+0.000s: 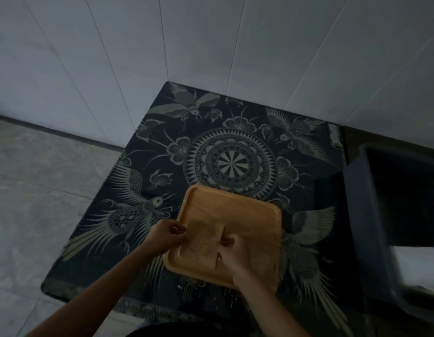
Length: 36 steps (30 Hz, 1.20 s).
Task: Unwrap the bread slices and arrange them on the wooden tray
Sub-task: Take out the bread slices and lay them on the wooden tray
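A square wooden tray (235, 210) lies on the patterned table near its front edge. A bread slice (203, 244) rests in the tray's near left part. My left hand (166, 235) pinches the slice's left edge at the tray rim. My right hand (235, 254) holds the slice's right side with fingers curled on it. In the dim light I cannot tell whether any wrapper is on the slice.
The table (230, 147) has a dark cloth with bird and mandala patterns and stands in a tiled wall corner. A dark plastic bin (371, 215) stands to the right. Grey floor (41, 190) lies to the left.
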### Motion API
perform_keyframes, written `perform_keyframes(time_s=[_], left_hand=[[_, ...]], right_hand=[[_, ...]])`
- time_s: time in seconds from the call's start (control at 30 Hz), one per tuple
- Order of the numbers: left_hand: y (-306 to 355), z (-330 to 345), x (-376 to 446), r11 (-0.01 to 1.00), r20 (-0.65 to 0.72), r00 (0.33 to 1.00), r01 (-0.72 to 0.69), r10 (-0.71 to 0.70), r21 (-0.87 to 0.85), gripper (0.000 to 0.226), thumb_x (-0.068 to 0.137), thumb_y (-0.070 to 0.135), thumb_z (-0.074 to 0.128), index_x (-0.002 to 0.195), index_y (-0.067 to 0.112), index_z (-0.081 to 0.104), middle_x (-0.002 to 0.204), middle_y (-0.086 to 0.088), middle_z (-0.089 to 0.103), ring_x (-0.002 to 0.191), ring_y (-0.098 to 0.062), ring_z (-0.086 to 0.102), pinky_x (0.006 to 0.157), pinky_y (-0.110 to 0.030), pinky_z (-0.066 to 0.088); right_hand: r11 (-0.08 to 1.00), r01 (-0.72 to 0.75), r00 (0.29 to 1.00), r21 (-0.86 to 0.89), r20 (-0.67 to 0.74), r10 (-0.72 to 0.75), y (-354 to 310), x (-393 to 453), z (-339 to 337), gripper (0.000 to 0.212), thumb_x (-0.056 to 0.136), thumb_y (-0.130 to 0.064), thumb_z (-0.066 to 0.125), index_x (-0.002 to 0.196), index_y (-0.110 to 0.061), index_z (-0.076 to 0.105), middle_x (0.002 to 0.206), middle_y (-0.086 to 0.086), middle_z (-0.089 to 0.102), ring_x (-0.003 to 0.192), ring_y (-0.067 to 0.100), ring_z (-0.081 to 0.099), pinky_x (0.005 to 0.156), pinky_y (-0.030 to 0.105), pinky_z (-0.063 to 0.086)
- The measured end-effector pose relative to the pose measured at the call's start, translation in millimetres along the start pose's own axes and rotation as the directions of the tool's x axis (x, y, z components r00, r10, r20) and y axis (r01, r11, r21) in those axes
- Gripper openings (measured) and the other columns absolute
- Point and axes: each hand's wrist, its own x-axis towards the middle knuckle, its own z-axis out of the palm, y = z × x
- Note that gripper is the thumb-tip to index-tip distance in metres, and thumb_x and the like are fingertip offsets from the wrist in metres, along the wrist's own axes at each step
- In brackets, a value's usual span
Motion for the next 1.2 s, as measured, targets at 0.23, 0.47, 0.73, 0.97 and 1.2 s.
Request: perform_keyframes(time_s=[0.23,0.47,0.73,0.97,1.2], left_hand=[[-8.0,-4.3,1.2,0.992,0.008,1.0,-0.022,0.021,0.126,0.022,0.079,0.03,0.081,0.098,0.019,0.077,0.087,0.001,0.078,0.072,-0.002,0.071,0.061,-0.014,0.051],[-14.7,-7.6,-1.4,0.978,-0.005,0.999,-0.045,0.048,0.204,0.015,0.077,0.024,0.081,0.091,0.019,0.079,0.089,0.003,0.077,0.076,-0.002,0.067,0.061,-0.01,0.045],[-13.9,-8.5,-7.5,0.975,-0.045,0.997,-0.044,0.055,0.219,0.01,0.074,0.02,0.081,0.083,0.017,0.079,0.077,0.003,0.076,0.072,-0.008,0.071,0.073,-0.034,0.062],[-17.6,-8.7,-9.0,0.975,-0.066,0.995,-0.055,0.071,0.215,0.01,0.072,0.024,0.083,0.081,0.021,0.08,0.071,0.013,0.067,0.072,-0.004,0.064,0.062,-0.018,0.047],[-20.6,-8.6,-9.4,0.974,-0.056,0.995,-0.069,0.082,0.214,0.011,0.075,0.022,0.081,0.085,0.019,0.08,0.081,0.003,0.075,0.08,-0.011,0.07,0.075,-0.034,0.06]], right_hand=[[0.998,-0.051,0.999,-0.03,-0.001,0.051,7.7,8.2,15.7,0.019,0.091,-0.023,0.077,0.098,-0.024,0.059,0.105,0.002,0.067,0.097,0.02,0.069,0.093,0.046,0.062],[0.997,-0.064,0.996,-0.052,0.055,0.067,10.8,10.6,18.9,0.016,0.096,-0.016,0.072,0.089,-0.023,0.061,0.1,0.002,0.067,0.093,0.017,0.069,0.089,0.043,0.065],[0.992,0.0,1.0,-0.128,-0.004,0.0,17.6,11.0,24.4,0.017,0.099,-0.018,0.068,0.09,-0.03,0.061,0.094,-0.006,0.066,0.081,0.013,0.07,0.083,0.045,0.066],[0.988,0.048,0.998,-0.145,-0.033,-0.054,22.5,8.7,29.9,0.024,0.098,-0.022,0.069,0.12,-0.024,0.058,0.109,-0.003,0.065,0.098,0.019,0.069,0.088,0.049,0.063],[0.979,0.037,0.998,-0.202,-0.042,-0.046,26.5,10.8,32.9,0.024,0.099,-0.021,0.068,0.117,-0.03,0.055,0.098,-0.011,0.062,0.09,0.018,0.069,0.083,0.051,0.064]])
